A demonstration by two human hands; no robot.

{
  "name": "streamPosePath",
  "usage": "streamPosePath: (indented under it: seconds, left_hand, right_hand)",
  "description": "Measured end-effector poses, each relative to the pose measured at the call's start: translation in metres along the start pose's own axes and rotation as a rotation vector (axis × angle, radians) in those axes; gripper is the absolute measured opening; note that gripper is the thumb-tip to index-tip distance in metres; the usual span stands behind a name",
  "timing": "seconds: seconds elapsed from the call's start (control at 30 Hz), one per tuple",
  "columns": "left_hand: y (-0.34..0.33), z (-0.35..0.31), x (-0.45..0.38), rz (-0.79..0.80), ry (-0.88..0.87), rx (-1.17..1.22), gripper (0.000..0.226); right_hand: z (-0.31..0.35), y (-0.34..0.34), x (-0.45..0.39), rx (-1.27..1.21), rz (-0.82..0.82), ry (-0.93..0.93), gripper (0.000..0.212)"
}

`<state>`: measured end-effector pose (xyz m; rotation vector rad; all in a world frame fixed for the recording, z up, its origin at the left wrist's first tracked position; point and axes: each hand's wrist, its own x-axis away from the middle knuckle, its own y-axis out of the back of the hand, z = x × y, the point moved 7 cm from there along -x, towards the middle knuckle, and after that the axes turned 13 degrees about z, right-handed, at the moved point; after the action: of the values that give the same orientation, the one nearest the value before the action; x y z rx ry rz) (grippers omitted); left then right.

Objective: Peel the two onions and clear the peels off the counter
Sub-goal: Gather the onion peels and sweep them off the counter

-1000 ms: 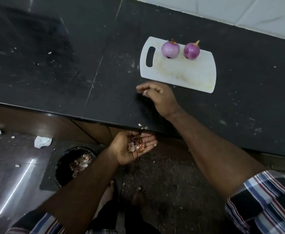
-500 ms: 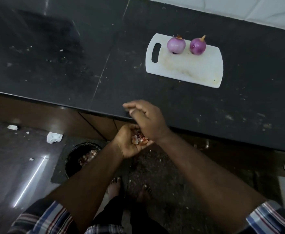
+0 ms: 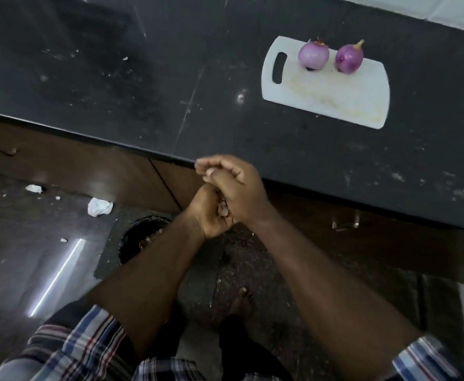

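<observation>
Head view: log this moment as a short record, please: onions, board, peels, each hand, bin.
onions: two peeled onions side by side, apart, on the board's far edge
board: white cutting board on the dark counter
peels: onion peels cupped between both hands, below the counter edge
left hand: left hand curled under the peels
right hand: right hand over it, fingers bent
bin: dark bin on the floor, partly hidden by the left forearm

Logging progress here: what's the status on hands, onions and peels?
Left hand cupped round peels, right hand over it. Both onions peeled on cutting board. Bin below, unobstructed.
</observation>
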<state>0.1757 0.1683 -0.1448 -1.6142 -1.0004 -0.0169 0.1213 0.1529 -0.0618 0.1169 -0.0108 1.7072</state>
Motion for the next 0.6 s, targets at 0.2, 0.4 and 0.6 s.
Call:
streamPosePath:
  seconds: [0.2,0.4,0.6]
  left_hand:
    - [0.119,-0.031,0.038,-0.142,0.057,-0.003,0.06]
    - [0.281,-0.052,0.055,-0.375,0.03,0.031,0.032]
    - [0.397,-0.054,0.04,-0.469,0.076,-0.03,0.026]
  right_hand:
    - [-0.07,-0.095,0.009,-0.125,-0.234,-0.165,0.022]
    - [-0.194,-0.197,-0.026,-0.495,-0.34,-0.382,0.025]
    - [-0.312,-0.273,-0.041,-0.386,-0.308,-0.627,0.027]
